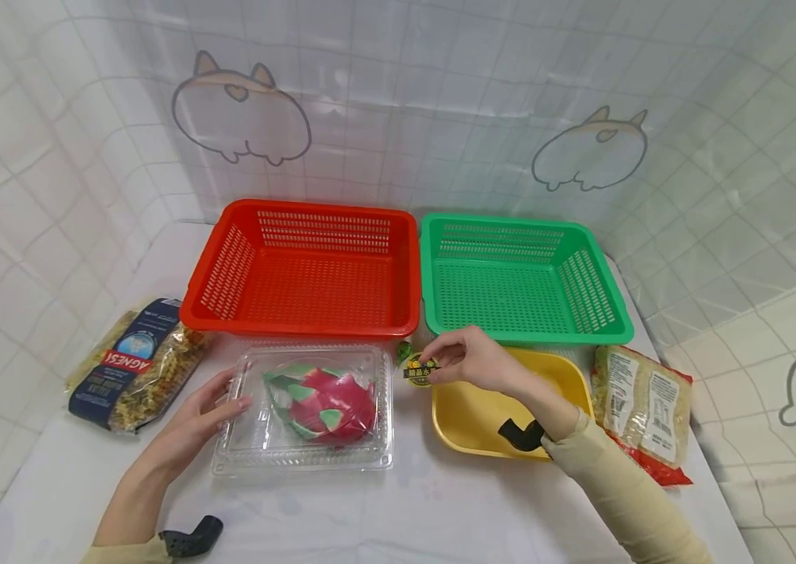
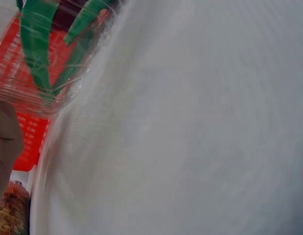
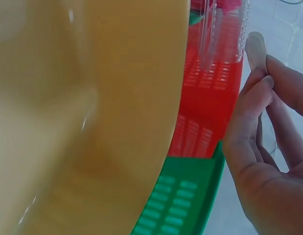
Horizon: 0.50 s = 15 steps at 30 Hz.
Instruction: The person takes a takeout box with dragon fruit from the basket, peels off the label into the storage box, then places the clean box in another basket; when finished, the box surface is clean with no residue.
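In the head view my right hand (image 1: 472,362) pinches a small round label (image 1: 415,372), black and yellow with printed characters, between thumb and fingers. The right wrist view shows the label's pale back (image 3: 256,49) above the fingertips. A clear plastic clamshell box (image 1: 250,442) lies in front of the red basket, with a pink and green dragon fruit (image 1: 338,407) inside. My left hand (image 1: 200,415) rests at the box's left edge, its thumb over the lid and the other fingers along the side. The left wrist view shows only part of that hand (image 2: 5,147).
A red basket (image 1: 299,325) and a green basket (image 1: 528,337) stand side by side at the back. The yellow basin (image 1: 468,439) sits beneath my right forearm. Bagged pasta (image 1: 133,364) lies on the left, a bag of grain (image 1: 645,407) on the right.
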{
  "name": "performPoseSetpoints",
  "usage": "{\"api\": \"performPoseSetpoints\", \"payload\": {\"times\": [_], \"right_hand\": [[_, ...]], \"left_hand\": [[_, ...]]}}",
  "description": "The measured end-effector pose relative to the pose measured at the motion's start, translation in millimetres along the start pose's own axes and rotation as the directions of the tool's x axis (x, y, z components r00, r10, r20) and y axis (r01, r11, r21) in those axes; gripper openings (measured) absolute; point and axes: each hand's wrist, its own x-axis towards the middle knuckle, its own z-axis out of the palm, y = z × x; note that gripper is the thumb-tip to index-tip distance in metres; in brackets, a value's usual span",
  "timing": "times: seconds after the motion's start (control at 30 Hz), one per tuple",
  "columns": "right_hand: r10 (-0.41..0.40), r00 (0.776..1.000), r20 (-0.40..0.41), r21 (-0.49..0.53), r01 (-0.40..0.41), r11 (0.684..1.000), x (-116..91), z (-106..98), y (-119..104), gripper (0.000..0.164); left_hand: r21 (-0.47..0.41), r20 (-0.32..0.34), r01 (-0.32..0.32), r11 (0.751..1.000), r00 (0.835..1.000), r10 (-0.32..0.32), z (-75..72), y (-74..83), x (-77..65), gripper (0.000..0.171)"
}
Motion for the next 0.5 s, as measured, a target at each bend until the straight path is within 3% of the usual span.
{"api": "performPoseSetpoints", "payload": {"times": [0.23, 0.5], "right_hand": [[0.016, 1.000, 0.011, -0.017, -0.015, 1.000, -10, -10, 8, 0.021], [0.015, 1.000, 0.017, -0.037, -0.015, 0.999, -19, -19, 24, 0.020]], "left_hand": [[-0.013, -0.002, -0.020, 1.000, 1.000, 0.020, -1.3, -0.7, -0.5, 0.069], [0.008, -0.006, 0.017, 1.000, 1.000, -0.017, -1.2, -0.5, -0.1, 0.071]]}}
